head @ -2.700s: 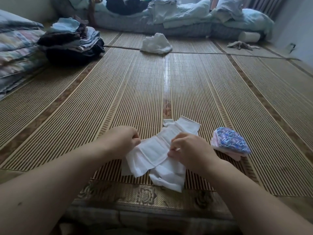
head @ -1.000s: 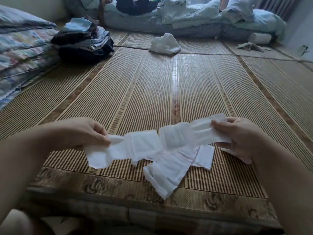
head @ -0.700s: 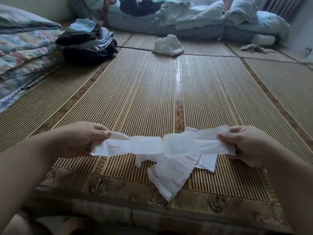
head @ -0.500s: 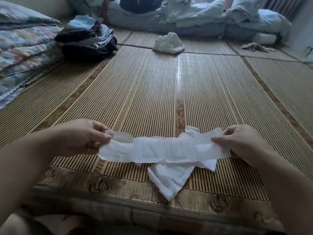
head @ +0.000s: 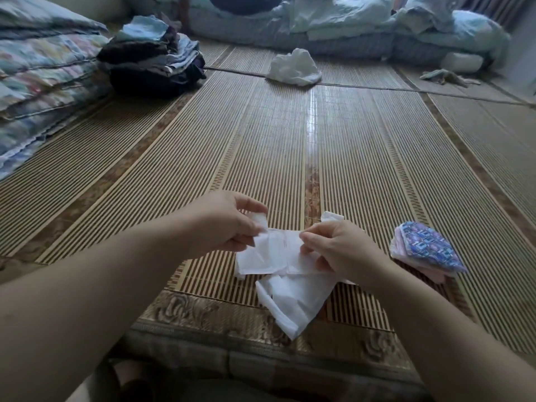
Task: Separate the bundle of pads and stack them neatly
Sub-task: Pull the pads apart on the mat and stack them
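A white pad (head: 271,252) is held just above the bamboo mat (head: 261,158), folded in on itself. My left hand (head: 223,224) pinches its left end, thumb and fingers closed on a white flap. My right hand (head: 339,250) grips the right end, fingers closed over it. Under them lie more white pads (head: 293,297), one slanting toward me, another corner poking out behind my right hand. A small stack of pink pads with a blue patterned top (head: 426,250) sits on the mat right of my right hand.
Folded clothes (head: 153,62) and stacked quilts (head: 43,82) lie at the far left. A crumpled white bag (head: 294,68) sits mid-mat, bedding (head: 333,27) runs along the back, and a rag (head: 446,78) lies far right. The mat's patterned border (head: 261,317) runs below the pads.
The pad was stretched out long between my hands; now my hands have come together and the pad is folded short between them. The patterned stack is back in view.
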